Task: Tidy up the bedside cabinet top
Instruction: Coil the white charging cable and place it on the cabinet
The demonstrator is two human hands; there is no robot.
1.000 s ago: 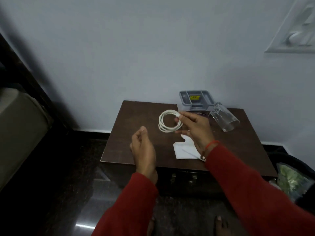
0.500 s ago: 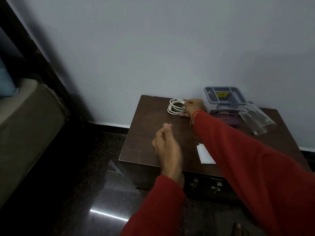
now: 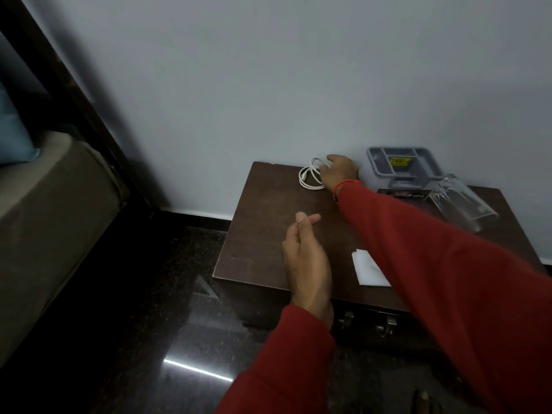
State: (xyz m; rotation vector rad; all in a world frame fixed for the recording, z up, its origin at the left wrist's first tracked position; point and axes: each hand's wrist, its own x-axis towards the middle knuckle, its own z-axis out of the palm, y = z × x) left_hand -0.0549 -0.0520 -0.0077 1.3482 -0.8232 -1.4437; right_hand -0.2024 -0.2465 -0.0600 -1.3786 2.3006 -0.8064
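Two hands in red sleeves are over the dark brown surface (image 3: 268,234) of the bedside cabinet. The right hand (image 3: 340,174) reaches far to the back edge, close to the wall, and lies with its fingers on the white coiled cable (image 3: 310,177); the coil rests flat on the surface just left of this hand, but I cannot tell if the fingers grip it or only touch it. The left hand (image 3: 304,258) hangs above the front part of the surface, holding nothing, its fingers loosely bent. To the right of the right hand a grey tray (image 3: 403,168) leans at the wall, with a dark flat box (image 3: 403,195) before it and a clear glass (image 3: 461,204) lying on its side. A white paper (image 3: 369,268) lies between the left hand and the right sleeve.
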